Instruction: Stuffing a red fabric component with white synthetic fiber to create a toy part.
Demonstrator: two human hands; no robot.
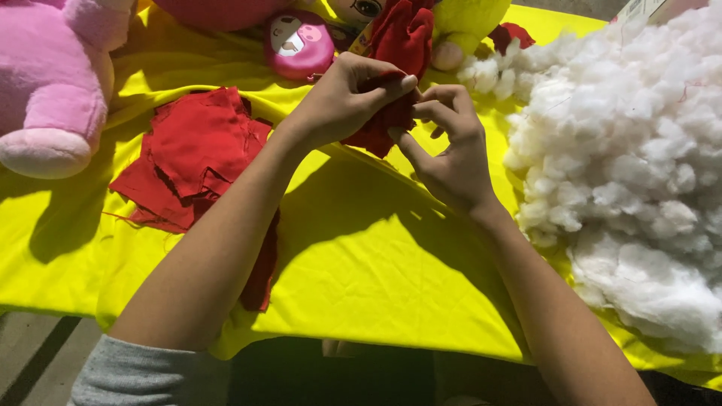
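My left hand (342, 98) grips a small red fabric piece (376, 131) above the yellow cloth (361, 256), thumb pressed along its top edge. My right hand (450, 146) pinches the same red piece from the right, fingers curled at its edge. The two hands meet near the top centre of the view. A taller red cloth shape (402, 34) rises just behind them.
A pile of cut red fabric pieces (192, 154) lies at left. White stuffing (632, 173) is heaped along the right side. A pink plush toy (53, 83) sits far left, a round pink toy (299, 43) and a yellow plush (466, 22) at the back.
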